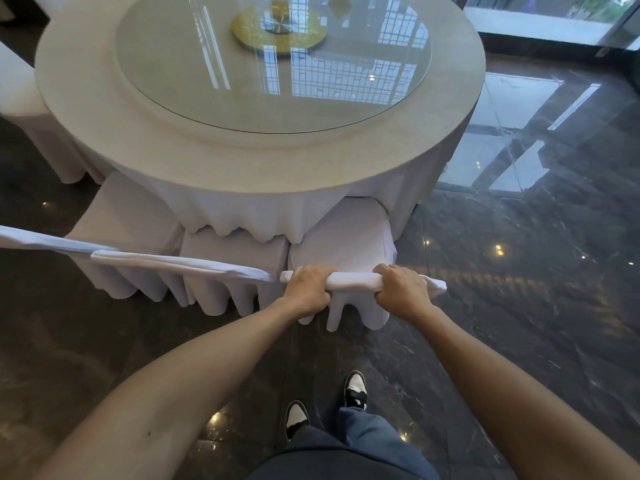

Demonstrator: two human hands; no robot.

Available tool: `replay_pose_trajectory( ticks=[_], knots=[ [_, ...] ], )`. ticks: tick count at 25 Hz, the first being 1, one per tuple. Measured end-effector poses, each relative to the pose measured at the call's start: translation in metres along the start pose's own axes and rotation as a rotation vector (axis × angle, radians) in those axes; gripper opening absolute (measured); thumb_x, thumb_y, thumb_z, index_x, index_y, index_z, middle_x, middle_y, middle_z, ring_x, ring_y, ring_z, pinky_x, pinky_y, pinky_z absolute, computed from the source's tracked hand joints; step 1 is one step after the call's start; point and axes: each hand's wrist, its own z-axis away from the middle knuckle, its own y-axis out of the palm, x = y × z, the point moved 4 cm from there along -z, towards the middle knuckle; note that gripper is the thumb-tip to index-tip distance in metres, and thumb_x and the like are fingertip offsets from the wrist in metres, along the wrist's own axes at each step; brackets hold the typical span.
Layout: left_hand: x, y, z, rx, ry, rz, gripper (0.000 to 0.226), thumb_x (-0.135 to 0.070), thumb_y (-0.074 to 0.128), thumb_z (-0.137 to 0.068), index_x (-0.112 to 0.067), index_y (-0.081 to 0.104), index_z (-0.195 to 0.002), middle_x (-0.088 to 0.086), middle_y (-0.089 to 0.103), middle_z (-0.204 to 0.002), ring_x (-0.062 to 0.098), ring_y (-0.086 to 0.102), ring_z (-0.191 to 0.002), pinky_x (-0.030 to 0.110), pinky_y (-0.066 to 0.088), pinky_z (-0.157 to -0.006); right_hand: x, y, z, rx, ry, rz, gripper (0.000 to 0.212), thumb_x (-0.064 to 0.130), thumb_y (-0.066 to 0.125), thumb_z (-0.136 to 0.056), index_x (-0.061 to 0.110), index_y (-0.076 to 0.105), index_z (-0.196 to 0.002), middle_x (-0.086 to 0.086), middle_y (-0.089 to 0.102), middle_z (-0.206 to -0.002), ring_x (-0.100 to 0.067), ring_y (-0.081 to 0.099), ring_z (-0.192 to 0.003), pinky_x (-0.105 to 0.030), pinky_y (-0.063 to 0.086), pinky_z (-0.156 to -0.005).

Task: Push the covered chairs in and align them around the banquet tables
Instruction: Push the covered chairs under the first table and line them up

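Note:
A white-covered chair [349,237] stands at the near edge of the round banquet table [221,157], its seat partly under the hanging tablecloth. My left hand [308,287] and my right hand [401,289] both grip the top of this chair's backrest, one near each end. Two more covered chairs sit to its left, the middle chair [235,247] touching it and the left chair [128,216] angled outward. Their backrest tops form a line running to the left edge of the view.
A glass turntable [273,60] with a gold centrepiece [278,27] sits on the table. Another covered chair [20,95] stands at the far left. Glossy dark marble floor [519,271] spreads to the right. My feet [325,400] are behind the chair.

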Motion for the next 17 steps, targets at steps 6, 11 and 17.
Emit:
replay_pose_trajectory(
  ticks=[6,11,17],
  knots=[
    [0.002,-0.004,0.001,0.061,0.017,0.001,0.048,-0.014,0.071,-0.075,-0.027,0.061,-0.12,0.0,0.065,-0.112,0.022,0.057,-0.103,0.041,0.049,-0.089,0.003,-0.002,0.011,-0.012,-0.06,-0.031,0.039,0.029,0.062,-0.075,0.024,0.056,-0.113,0.002,0.062,-0.102,-0.019,0.051,-0.089,-0.035,0.042,-0.08],
    [-0.008,-0.008,-0.002,0.155,0.021,-0.104,0.042,-0.025,0.071,-0.077,-0.023,0.057,-0.117,0.002,0.065,-0.112,0.023,0.058,-0.1,0.038,0.049,-0.085,0.001,-0.007,0.024,0.031,-0.086,-0.051,0.045,0.036,0.062,-0.077,0.022,0.049,-0.118,0.0,0.057,-0.113,-0.02,0.048,-0.099,-0.037,0.041,-0.088],
    [-0.042,-0.03,-0.026,0.508,0.11,-0.191,0.054,-0.057,0.068,-0.08,-0.016,0.061,-0.114,0.002,0.063,-0.109,0.02,0.059,-0.093,0.032,0.047,-0.074,-0.022,-0.031,0.02,0.347,-0.073,-0.297,0.071,0.043,0.063,-0.075,0.025,0.046,-0.141,0.002,0.053,-0.132,-0.019,0.05,-0.115,-0.039,0.044,-0.097]
  ],
)
